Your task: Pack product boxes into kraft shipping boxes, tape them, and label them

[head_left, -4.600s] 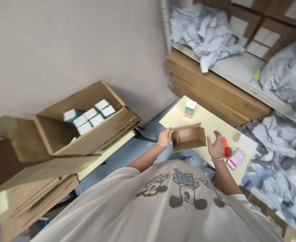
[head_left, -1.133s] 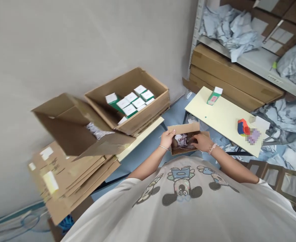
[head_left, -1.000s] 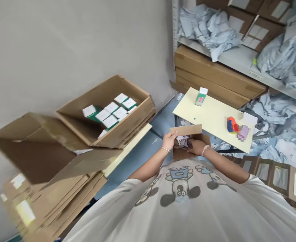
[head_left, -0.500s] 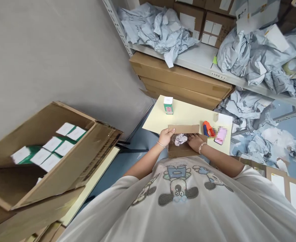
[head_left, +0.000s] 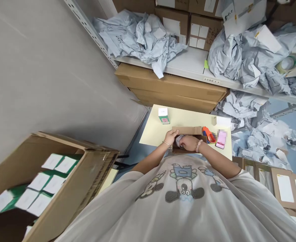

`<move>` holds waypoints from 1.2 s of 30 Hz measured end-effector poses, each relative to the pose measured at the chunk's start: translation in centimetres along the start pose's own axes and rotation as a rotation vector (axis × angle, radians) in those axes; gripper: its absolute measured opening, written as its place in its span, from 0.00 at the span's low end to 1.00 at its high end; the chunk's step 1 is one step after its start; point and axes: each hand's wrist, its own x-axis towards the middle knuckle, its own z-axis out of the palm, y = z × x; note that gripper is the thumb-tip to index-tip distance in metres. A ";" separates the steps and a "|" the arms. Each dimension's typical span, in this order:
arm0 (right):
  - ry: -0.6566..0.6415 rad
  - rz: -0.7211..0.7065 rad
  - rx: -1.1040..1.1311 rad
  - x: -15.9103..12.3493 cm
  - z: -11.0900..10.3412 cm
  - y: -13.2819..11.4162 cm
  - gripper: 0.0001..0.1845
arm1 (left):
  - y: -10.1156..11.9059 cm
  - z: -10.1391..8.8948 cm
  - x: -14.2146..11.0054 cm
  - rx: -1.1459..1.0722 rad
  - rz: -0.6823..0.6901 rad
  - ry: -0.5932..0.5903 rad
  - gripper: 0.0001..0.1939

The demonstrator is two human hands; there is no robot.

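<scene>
- moved the right hand [head_left: 189, 143] from the right inside of the small carton [head_left: 186, 130] toward the left, compared with the earlier frame; now at the crumpled paper [head_left: 178, 139] inside.
- reaching deeper among the contents, by the look of it; cannot tell whether the right fingers are grasping the paper or only pressing it.
- gripping the raised flap near its left end with the left hand [head_left: 171, 137], fingers clenched, as earlier.
- holding the carton at the near edge of the counter [head_left: 148, 131], near the orange and blue dispenser [head_left: 208, 134]; cannot tell if resting there.
</scene>
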 end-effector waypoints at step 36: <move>-0.114 0.253 -0.271 11.3 -2.6 -4.4 0.32 | 0.8 -9.5 11.5 0.080 -0.273 -0.359 0.24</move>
